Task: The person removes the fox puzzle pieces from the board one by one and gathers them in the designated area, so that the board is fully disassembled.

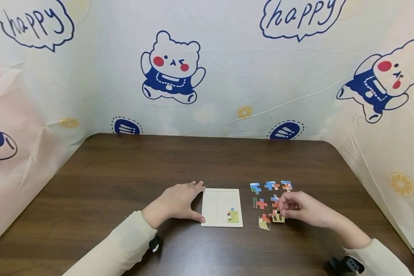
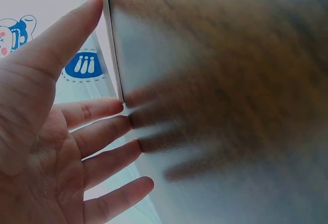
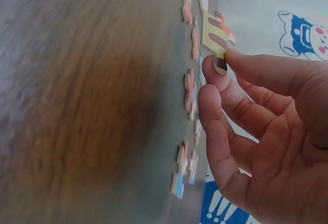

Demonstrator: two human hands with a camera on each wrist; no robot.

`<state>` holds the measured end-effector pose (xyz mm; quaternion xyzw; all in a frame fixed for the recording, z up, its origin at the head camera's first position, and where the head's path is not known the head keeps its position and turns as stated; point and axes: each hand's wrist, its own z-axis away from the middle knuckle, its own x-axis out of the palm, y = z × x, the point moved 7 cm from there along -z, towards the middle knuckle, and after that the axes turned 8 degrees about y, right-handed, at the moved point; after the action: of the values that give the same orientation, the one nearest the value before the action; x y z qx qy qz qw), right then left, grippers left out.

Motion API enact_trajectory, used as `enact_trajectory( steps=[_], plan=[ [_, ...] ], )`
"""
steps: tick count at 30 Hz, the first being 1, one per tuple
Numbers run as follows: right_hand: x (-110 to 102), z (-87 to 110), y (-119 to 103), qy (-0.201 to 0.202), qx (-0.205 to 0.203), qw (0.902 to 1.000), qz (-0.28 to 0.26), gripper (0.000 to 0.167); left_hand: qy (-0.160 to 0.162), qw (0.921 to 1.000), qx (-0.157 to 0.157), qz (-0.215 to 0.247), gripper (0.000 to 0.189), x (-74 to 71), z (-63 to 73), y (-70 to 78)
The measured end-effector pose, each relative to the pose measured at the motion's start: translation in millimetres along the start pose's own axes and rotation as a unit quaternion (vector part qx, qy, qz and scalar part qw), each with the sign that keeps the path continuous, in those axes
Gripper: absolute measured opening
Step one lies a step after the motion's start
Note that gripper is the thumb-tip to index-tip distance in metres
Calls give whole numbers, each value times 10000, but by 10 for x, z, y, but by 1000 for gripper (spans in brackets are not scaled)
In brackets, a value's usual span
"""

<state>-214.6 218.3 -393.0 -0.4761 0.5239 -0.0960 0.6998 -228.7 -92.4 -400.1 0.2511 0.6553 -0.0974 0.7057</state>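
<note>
A pale puzzle board [image 1: 218, 207] lies on the table, with one yellow-green jigsaw piece [image 1: 233, 217] at its lower right corner. My left hand [image 1: 176, 203] touches the board's left edge, thumb low and fingertips at the upper corner. In the left wrist view, that hand's fingers [image 2: 107, 131] are spread and fairly straight. Between thumb and index finger my right hand [image 1: 305, 209] pinches a yellow jigsaw piece with dark stripes [image 3: 216, 33]. In the right wrist view the striped piece is tilted above the tabletop, its knob between the fingertips.
Several loose jigsaw pieces [image 1: 261, 203] lie right of the board in rough rows, near my right hand. The brown table [image 1: 207, 161] ends at the back against a printed cloth [image 1: 220, 76], which also rises along both sides.
</note>
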Motion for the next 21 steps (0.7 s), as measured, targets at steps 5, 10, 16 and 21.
enact_trajectory(
  steps=[5, 10, 16, 21],
  plan=[
    [-1, 34, 62, -78, 111, 9999, -10, 8, -32, 10000, -18, 21, 92, 1, 2, 2],
    [17, 60, 100, -229, 291, 9991, -197, 8, -45, 10000, -25, 29, 93, 5, -3, 3],
    [25, 74, 101, -291, 248, 9990, -221, 7, -4, 10000, 9, 42, 93, 2, -1, 10],
    [9, 78, 122, -235, 182, 9995, -109, 6, 18, 10000, 9, 53, 92, -4, 0, 12]
  ],
)
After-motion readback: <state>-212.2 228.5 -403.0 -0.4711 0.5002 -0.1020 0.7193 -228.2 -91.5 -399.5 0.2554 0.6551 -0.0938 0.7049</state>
